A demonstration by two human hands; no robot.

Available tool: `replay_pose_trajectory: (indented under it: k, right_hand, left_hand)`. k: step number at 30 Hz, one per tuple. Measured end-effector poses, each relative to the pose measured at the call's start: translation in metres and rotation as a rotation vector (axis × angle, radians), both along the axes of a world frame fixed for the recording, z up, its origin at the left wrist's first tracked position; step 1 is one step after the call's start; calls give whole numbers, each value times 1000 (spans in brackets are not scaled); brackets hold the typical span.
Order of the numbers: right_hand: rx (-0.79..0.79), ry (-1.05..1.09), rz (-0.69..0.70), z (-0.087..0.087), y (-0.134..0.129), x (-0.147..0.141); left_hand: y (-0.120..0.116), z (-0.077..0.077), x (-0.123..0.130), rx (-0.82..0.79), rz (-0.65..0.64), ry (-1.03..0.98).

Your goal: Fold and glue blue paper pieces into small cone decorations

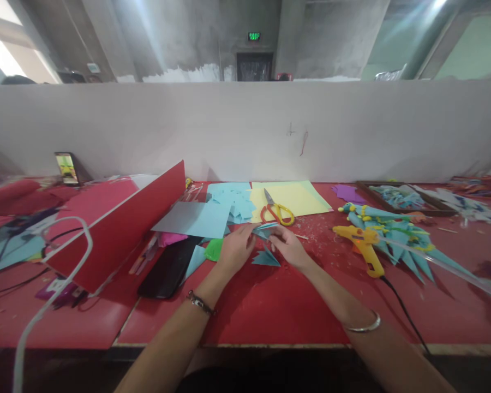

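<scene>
Between my two hands, above the red table, is a small folded piece of light-blue paper. My left hand pinches its left side, and the fingers of my right hand are closed on its right side. Just below the fingers, another folded blue paper piece lies on the table. Beyond my hands, scissors with red and yellow handles rest partly on a pale-yellow sheet. Several small blue paper pieces are piled to the left of the scissors.
At left, a black phone, a blue-grey sheet and an upright red board. At right, a yellow glue gun with its cord, blue paper shapes and a brown tray. A white partition stands behind.
</scene>
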State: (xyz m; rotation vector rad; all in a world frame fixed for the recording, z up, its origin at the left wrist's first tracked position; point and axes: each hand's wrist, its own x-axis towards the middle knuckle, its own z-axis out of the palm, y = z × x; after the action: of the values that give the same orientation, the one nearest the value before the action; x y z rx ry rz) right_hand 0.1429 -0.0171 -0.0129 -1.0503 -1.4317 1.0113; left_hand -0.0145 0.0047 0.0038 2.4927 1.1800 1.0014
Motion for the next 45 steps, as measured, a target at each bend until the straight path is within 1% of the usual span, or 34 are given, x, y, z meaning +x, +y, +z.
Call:
replay_pose_trajectory:
  k: [5, 8, 10, 14, 16, 20, 22, 24, 26, 29, 32, 35, 37, 39, 42, 45]
  right_hand:
    - [26, 48, 19, 6, -3, 2]
    - [54, 46, 17, 9, -4, 3]
    - [72, 15, -27, 8, -4, 4]
    - [97, -56, -157, 5, -1, 4]
    - [68, -55, -169, 2, 1, 4]
    - [-80, -8, -99, -1, 5, 6]
    - [-96, 40, -59, -1, 5, 7]
    - [-81, 101, -26, 0, 5, 8]
    - [-74, 131, 0, 0, 4, 9]
    - [-49, 86, 32, 0, 3, 8]
    - [3, 33, 80, 2, 1, 6]
    - [48, 27, 126, 5, -2, 3]
    - [57, 13, 119, 6, -4, 2]
    - [54, -30, 79, 6, -5, 2]
    - [66, -50, 43, 5, -5, 2]
    - [86, -12, 63, 3, -5, 2]
  left_hand:
    - [1, 2, 0, -107, 42, -4]
    - [4, 1, 1, -209, 13, -98]
    - [5, -1, 2, -286, -35, -162]
    - [5, -3, 4, -418, -118, -232]
    - [4, -2, 5, -441, -131, -242]
    - [2, 1, 5, -379, -144, -140]
    - [2, 1, 5, -319, -137, -54]
    - [3, 0, 4, -269, -109, 8]
    - [4, 0, 3, -245, -64, 21]
    - [5, 1, 1, -252, -12, 5]
    - [4, 3, 1, -246, -14, 40]
    - [2, 4, 1, -212, -36, 64]
    - [0, 4, 2, -198, -55, 58]
    - [0, 4, 2, -199, -74, 64]
    - [0, 4, 3, -209, -61, 114]
    - [0, 4, 4, -204, -52, 149]
